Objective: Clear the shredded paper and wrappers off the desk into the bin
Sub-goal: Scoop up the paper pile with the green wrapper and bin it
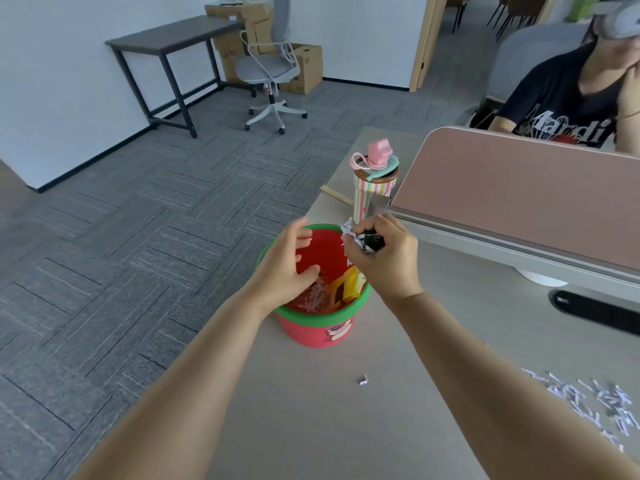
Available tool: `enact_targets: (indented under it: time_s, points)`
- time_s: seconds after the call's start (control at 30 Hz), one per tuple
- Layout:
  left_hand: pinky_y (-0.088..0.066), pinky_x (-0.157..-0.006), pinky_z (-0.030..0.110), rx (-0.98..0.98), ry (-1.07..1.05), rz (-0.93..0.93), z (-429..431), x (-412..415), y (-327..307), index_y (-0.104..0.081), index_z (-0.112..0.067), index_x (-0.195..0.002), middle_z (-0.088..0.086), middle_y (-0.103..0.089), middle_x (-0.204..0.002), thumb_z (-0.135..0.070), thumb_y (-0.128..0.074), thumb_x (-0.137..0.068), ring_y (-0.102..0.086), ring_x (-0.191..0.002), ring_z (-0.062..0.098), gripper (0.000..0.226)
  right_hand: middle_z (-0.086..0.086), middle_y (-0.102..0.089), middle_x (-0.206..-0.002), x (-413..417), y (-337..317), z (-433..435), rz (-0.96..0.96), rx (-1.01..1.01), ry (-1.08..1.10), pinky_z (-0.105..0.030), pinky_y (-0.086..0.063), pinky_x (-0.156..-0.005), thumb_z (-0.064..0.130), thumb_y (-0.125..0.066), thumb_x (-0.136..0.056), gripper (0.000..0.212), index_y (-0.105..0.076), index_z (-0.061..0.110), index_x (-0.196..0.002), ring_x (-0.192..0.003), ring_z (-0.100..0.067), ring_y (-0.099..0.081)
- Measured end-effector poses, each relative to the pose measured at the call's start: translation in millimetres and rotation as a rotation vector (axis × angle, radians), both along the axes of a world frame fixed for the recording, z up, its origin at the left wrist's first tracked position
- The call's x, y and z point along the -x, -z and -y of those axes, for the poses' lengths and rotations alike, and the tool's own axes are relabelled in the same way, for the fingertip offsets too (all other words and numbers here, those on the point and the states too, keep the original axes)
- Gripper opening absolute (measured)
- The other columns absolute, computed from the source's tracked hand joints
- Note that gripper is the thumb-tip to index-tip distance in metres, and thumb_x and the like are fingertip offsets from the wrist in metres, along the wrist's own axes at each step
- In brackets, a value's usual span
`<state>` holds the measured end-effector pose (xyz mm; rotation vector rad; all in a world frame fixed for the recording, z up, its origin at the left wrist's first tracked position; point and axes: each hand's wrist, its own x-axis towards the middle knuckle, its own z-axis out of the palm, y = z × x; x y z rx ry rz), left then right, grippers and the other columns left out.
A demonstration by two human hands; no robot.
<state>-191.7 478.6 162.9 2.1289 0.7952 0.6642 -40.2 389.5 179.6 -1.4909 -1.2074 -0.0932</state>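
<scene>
Right hand clamps a wrapper wad over the bin at the table's left edge (short drop); left hand spread, empty, above the rim.

A single wide-angle camera worn on the person's head looks forward and steeply down along both bare forearms, close over the near part of the desk. The red bin sits at the centre of the view. The lens bends straight lines at the edges and reaches across the grey carpet to the far wall.
</scene>
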Motion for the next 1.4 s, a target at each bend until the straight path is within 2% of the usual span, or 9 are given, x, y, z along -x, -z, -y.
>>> enact_targets:
  time_s: [0.1,0.2,0.37,0.43,0.63,0.77,0.97,1.13,1.4]
  points:
    - [-0.049,-0.077,0.027,0.003,-0.154,0.282,0.8,6.3,1.4,-0.036,-0.014,-0.121,-0.001,-0.05,-0.111,0.016,-0.051,-0.081,-0.058,-0.098,0.008,0.052,-0.005,-0.057,-0.07,12.0,-2.9,-15.1,-0.041,-0.014,-0.016,-0.011,-0.039,-0.058,0.011,-0.072,-0.068,0.01,-0.063,0.008,-0.07,-0.06,-0.012,-0.049]
    - [-0.05,-0.069,0.032,-0.155,-0.334,0.373,0.2,14.4,6.0,-0.043,-0.015,-0.106,-0.002,-0.055,-0.092,0.0,-0.046,-0.086,-0.061,-0.079,0.021,0.025,-0.007,-0.059,-0.076,25.2,-1.8,-30.3,-0.036,0.054,-0.062,-0.021,-0.043,-0.058,0.013,-0.073,-0.07,0.012,-0.064,0.009,-0.074,-0.063,-0.014,-0.052]
    - [-0.038,-0.065,0.009,-0.319,-0.342,0.229,5.4,25.3,19.8,-0.056,-0.005,-0.093,0.0,-0.058,-0.086,-0.006,-0.047,-0.084,-0.051,-0.068,0.011,0.013,-0.003,-0.044,-0.124,26.0,13.1,-38.3,0.299,0.908,-0.262,-0.037,-0.043,-0.087,0.05,-0.069,-0.071,0.045,-0.059,0.029,-0.11,-0.105,-0.023,-0.046]
    - [-0.036,-0.062,0.008,-0.359,-0.321,0.177,7.5,28.4,23.8,-0.056,-0.005,-0.093,0.001,-0.058,-0.088,-0.01,-0.043,-0.086,-0.048,-0.069,0.005,0.016,0.0,-0.035,-0.141,25.8,12.4,-35.2,0.414,1.012,-0.293,-0.046,-0.034,-0.1,0.058,-0.065,-0.071,0.059,-0.049,0.036,-0.123,-0.124,-0.027,-0.032]
    - [-0.044,-0.064,0.031,-0.476,-0.245,0.09,14.4,34.2,29.9,-0.048,-0.018,-0.091,0.005,-0.056,-0.088,-0.014,-0.035,-0.08,-0.053,-0.077,0.018,0.018,-0.007,-0.057,-0.121,30.6,7.7,-26.6,0.367,0.666,-0.306,-0.039,-0.042,-0.093,0.024,-0.055,-0.088,0.032,-0.053,0.016,-0.118,-0.112,-0.027,-0.05]
    - [-0.042,-0.064,0.03,-0.494,-0.254,0.074,21.1,40.7,26.3,-0.051,-0.016,-0.086,0.004,-0.055,-0.085,-0.012,-0.036,-0.077,-0.052,-0.074,0.017,0.018,-0.003,-0.047,-0.136,33.4,3.5,-23.2,0.383,0.916,-0.399,-0.039,-0.037,-0.098,-0.002,-0.041,-0.087,0.05,-0.041,0.021,-0.131,-0.123,-0.025,-0.042]
    - [-0.043,-0.057,0.027,-0.503,-0.243,0.047,32.7,48.7,18.7,-0.058,-0.01,-0.076,0.003,-0.056,-0.082,-0.015,-0.039,-0.075,-0.052,-0.074,0.013,0.02,-0.004,-0.047,-0.136,32.4,-1.2,-24.1,0.441,0.814,-0.3,-0.04,-0.04,-0.097,0.007,-0.045,-0.091,0.044,-0.039,0.021,-0.132,-0.12,-0.025,-0.045]
    - [-0.045,-0.055,0.028,-0.532,-0.234,0.012,41.7,57.6,15.5,-0.059,-0.011,-0.075,0.002,-0.058,-0.079,-0.014,-0.041,-0.076,-0.054,-0.074,0.014,0.018,0.0,-0.012,-0.154,32.7,2.0,-18.6,0.534,1.004,-0.327,-0.058,0.012,-0.106,0.033,-0.03,-0.095,0.051,-0.013,0.026,-0.143,-0.14,-0.019,0.003]
    - [-0.043,-0.053,0.028,-0.51,-0.073,-0.063,75.6,62.2,48.6,-0.049,-0.022,-0.079,-0.002,-0.054,-0.078,-0.016,-0.044,-0.075,-0.051,-0.071,0.016,0.009,-0.011,-0.06,-0.122,36.6,-5.9,11.5,0.412,0.586,-0.244,-0.043,-0.046,-0.09,-0.007,-0.044,-0.082,0.043,-0.053,0.011,-0.12,-0.111,-0.031,-0.052]
